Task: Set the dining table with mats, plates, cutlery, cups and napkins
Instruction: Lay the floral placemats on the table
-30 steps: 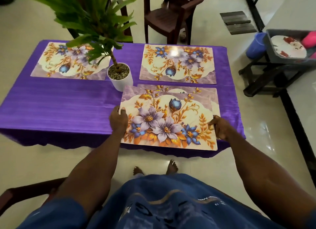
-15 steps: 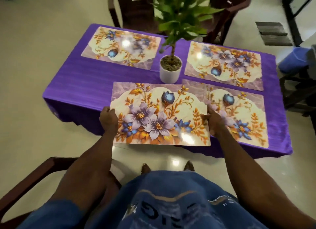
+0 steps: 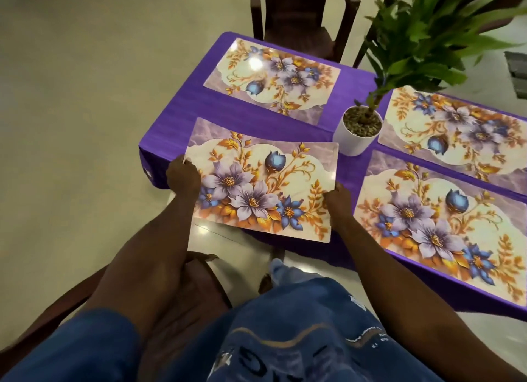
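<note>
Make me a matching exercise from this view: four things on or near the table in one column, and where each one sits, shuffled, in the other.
Things
1. held floral placemat
2. potted plant
3. brown plastic chair
4. purple tablecloth

Places
A. on the floor beyond the table's far edge
B. between the left hand and the right hand, overhanging the near edge
C. spread beneath all the mats
D. mid-table, among the mats

Pairs: 1-B, 2-D, 3-A, 4-C

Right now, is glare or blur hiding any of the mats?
Head view: a glare spot whitens the far left mat; the mat held by left hand and right hand is sharp; wide-angle bending skews the purple table; plant leaves blur.
</note>
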